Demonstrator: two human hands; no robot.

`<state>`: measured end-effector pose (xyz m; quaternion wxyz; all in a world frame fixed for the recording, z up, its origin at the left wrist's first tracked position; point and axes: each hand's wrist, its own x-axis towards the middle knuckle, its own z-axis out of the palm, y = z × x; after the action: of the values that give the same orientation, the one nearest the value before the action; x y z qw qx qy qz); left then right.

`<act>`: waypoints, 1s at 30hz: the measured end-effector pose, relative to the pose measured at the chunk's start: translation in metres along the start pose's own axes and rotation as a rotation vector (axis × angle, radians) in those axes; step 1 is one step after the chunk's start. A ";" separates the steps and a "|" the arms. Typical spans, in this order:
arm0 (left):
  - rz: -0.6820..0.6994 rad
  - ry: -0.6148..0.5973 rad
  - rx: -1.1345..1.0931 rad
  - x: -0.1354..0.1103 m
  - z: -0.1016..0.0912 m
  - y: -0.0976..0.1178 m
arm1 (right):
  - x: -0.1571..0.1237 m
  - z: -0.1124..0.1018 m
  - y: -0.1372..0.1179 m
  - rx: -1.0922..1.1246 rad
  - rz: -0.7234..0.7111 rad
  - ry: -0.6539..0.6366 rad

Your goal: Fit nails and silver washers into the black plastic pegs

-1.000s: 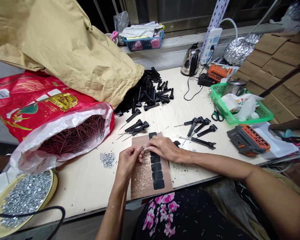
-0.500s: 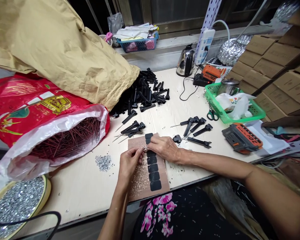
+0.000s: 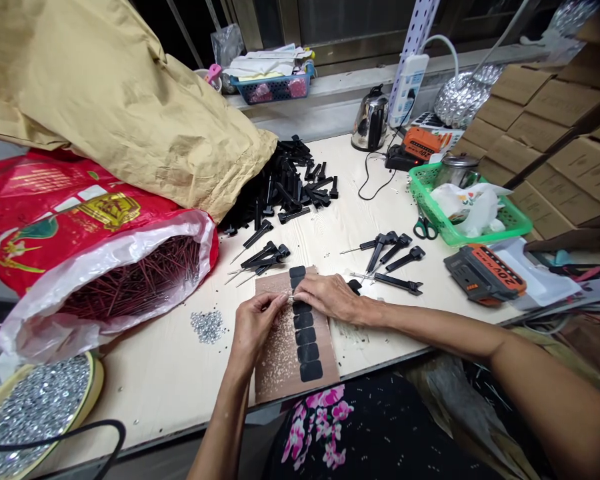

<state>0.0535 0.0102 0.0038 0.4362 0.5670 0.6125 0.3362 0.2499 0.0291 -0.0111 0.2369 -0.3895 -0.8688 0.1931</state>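
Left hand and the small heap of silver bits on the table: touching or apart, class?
Apart. The head view shows bare tabletop between the left hand, pinching a thin pin, and the small heap of silver bits.

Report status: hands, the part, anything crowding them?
Left hand and right hand both pinching thin metal pin. Held over brown board. Loose black-handled pins lie apart, beyond right hand.

Left forearm: bare, enters from bottom edge, angled up and right. Left hand (image 3: 254, 325): back toward camera, thumb and fingertips pinched together. Right forearm: bare, enters from lower right, extended leftward. Right hand (image 3: 325, 296): palm down, fingers curled, underside hidden. Fingertips of both hands meet, touching.
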 end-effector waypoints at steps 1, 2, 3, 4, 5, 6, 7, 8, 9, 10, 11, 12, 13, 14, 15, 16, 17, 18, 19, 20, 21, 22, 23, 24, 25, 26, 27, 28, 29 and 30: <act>0.012 -0.005 0.006 0.001 -0.001 0.000 | 0.000 0.000 0.000 0.005 -0.004 0.005; 0.022 -0.004 0.011 0.001 -0.001 0.001 | 0.001 0.000 0.000 -0.004 -0.020 0.016; 0.029 -0.001 0.015 0.002 -0.001 0.001 | 0.001 0.000 0.000 -0.019 -0.039 0.026; 0.032 0.007 0.018 0.002 -0.001 0.001 | 0.002 0.000 0.001 -0.034 -0.054 0.034; 0.030 0.014 0.019 0.002 -0.001 0.001 | 0.002 0.001 0.001 -0.040 -0.060 0.034; 0.019 0.019 0.011 0.002 -0.001 0.002 | 0.002 0.001 0.002 -0.032 -0.056 0.031; 0.000 0.017 -0.010 0.001 0.000 0.002 | 0.003 0.002 0.002 -0.011 -0.046 0.022; -0.028 0.009 -0.045 0.001 0.000 0.001 | 0.003 0.002 0.003 0.019 -0.031 0.016; -0.059 -0.005 -0.091 0.001 0.001 0.001 | 0.003 0.001 0.004 0.049 -0.017 0.014; -0.086 -0.020 -0.142 0.001 0.001 0.000 | 0.003 0.001 0.005 0.076 -0.007 0.018; -0.106 -0.036 -0.193 0.001 0.001 -0.001 | 0.003 0.000 0.006 0.097 0.002 0.025; -0.119 -0.047 -0.235 0.001 0.001 -0.002 | 0.003 0.000 0.008 0.111 0.009 0.030; -0.130 -0.048 -0.265 0.001 0.001 -0.003 | 0.003 -0.001 0.010 0.119 0.018 0.031; -0.142 -0.042 -0.280 0.001 0.000 -0.004 | 0.003 -0.001 0.012 0.118 0.030 0.028; -0.156 -0.027 -0.285 0.001 0.000 -0.005 | 0.002 -0.002 0.015 0.109 0.044 0.022; -0.170 -0.007 -0.281 0.001 -0.001 -0.007 | 0.001 -0.002 0.018 0.093 0.061 0.013; -0.183 0.012 -0.269 0.001 -0.001 -0.008 | 0.001 -0.002 0.022 0.071 0.079 0.004; -0.190 0.028 -0.256 0.001 -0.002 -0.009 | 0.000 -0.002 0.025 0.047 0.094 -0.006; -0.191 0.041 -0.244 0.001 -0.001 -0.011 | -0.001 -0.001 0.028 0.024 0.104 -0.020; -0.188 0.050 -0.231 0.001 0.000 -0.012 | -0.001 -0.001 0.032 0.005 0.112 -0.033; -0.183 0.059 -0.211 0.001 0.001 -0.014 | -0.002 0.000 0.034 -0.007 0.120 -0.042; -0.172 0.071 -0.182 0.001 0.002 -0.015 | -0.001 0.000 0.036 -0.013 0.128 -0.048; -0.154 0.085 -0.141 0.002 0.003 -0.016 | -0.001 0.000 0.038 -0.016 0.137 -0.051; -0.129 0.102 -0.091 0.002 0.005 -0.017 | 0.000 -0.001 0.039 -0.018 0.146 -0.050; -0.101 0.119 -0.038 0.002 0.006 -0.018 | 0.002 -0.001 0.039 -0.019 0.154 -0.049; -0.074 0.137 0.010 0.002 0.007 -0.019 | 0.004 -0.003 0.039 -0.022 0.157 -0.052; -0.054 0.152 0.048 0.002 0.008 -0.020 | 0.006 -0.004 0.039 -0.030 0.158 -0.058; -0.042 0.165 0.074 0.003 0.009 -0.021 | 0.008 -0.006 0.039 -0.041 0.154 -0.066; -0.034 0.177 0.088 0.003 0.009 -0.022 | 0.010 -0.007 0.039 -0.055 0.146 -0.073; -0.022 0.190 0.093 0.003 0.010 -0.022 | 0.012 -0.009 0.039 -0.071 0.136 -0.079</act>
<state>0.0541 0.0094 -0.0209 0.3527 0.5456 0.6723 0.3549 0.2707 0.0640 -0.0212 0.1748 -0.4479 -0.8553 0.1933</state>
